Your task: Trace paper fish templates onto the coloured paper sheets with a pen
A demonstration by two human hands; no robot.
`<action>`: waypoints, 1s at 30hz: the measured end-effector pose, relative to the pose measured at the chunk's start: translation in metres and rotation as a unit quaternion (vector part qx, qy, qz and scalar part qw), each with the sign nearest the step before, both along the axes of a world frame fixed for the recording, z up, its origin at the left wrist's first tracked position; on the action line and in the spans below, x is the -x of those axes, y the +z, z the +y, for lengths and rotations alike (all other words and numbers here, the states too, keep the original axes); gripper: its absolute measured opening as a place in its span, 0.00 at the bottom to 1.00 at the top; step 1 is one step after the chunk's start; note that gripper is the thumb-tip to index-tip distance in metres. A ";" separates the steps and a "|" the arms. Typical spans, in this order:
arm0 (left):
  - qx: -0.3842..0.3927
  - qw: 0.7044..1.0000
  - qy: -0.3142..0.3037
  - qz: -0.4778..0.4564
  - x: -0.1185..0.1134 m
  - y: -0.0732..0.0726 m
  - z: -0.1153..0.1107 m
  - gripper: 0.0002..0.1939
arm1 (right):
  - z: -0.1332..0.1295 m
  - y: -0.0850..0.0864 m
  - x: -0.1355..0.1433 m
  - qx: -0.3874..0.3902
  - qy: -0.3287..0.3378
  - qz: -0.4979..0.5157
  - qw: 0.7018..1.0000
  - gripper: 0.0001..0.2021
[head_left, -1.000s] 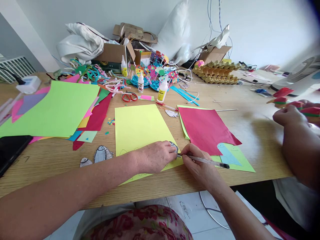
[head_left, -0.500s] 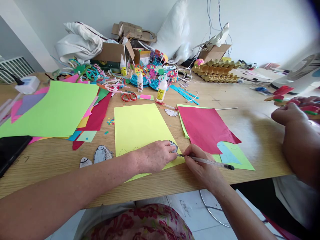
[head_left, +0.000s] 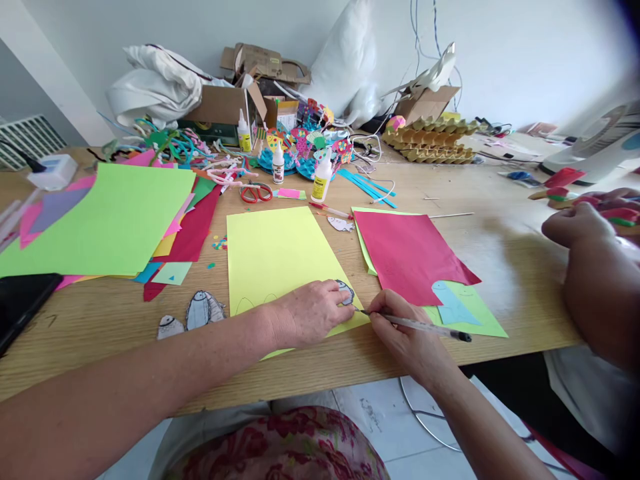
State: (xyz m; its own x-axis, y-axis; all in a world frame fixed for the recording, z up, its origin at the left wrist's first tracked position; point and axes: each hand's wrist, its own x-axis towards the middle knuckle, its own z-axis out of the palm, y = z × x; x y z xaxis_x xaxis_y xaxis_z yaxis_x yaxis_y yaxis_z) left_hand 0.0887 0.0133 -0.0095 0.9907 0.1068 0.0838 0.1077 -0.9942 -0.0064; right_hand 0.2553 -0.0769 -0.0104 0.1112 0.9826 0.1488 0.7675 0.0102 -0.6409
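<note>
My left hand (head_left: 314,312) presses a small paper fish cutout (head_left: 345,292) onto the lower right of a yellow sheet (head_left: 273,250), its fingers bent together over the cutout and partly covering it. In a pinch, my right hand (head_left: 400,330) holds a pen (head_left: 430,327), with its tip at the sheet's right edge beside the cutout. Faint pencil-like outlines show on the yellow sheet near my left wrist. Several grey fish cutouts (head_left: 200,310) lie left of the sheet, and a white one (head_left: 340,224) lies above its right side.
A red sheet (head_left: 405,250) rests over green paper at right. Coloured papers (head_left: 115,220) and a black phone (head_left: 25,303) lie at left. Scissors (head_left: 256,193), a glue bottle (head_left: 322,180) and craft pieces stand behind. Another person's hand (head_left: 580,230) is at far right.
The view has shifted slightly. My right hand and the pen have moved very little, with the tip still beside the fish cutout; my left hand stays on it.
</note>
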 end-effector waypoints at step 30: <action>0.048 0.998 -0.011 -0.027 0.004 -0.006 0.004 0.09 | 0.003 0.000 0.006 0.001 0.010 0.012 1.000 0.03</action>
State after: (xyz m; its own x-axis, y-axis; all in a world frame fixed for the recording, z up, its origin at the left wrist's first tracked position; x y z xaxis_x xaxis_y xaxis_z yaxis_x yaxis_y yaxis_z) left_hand 0.0849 0.0168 -0.0151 0.9872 0.0953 0.1279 0.0835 -0.9920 0.0946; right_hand 0.2492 -0.0735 -0.0107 0.0940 0.9851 0.1442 0.7521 0.0246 -0.6586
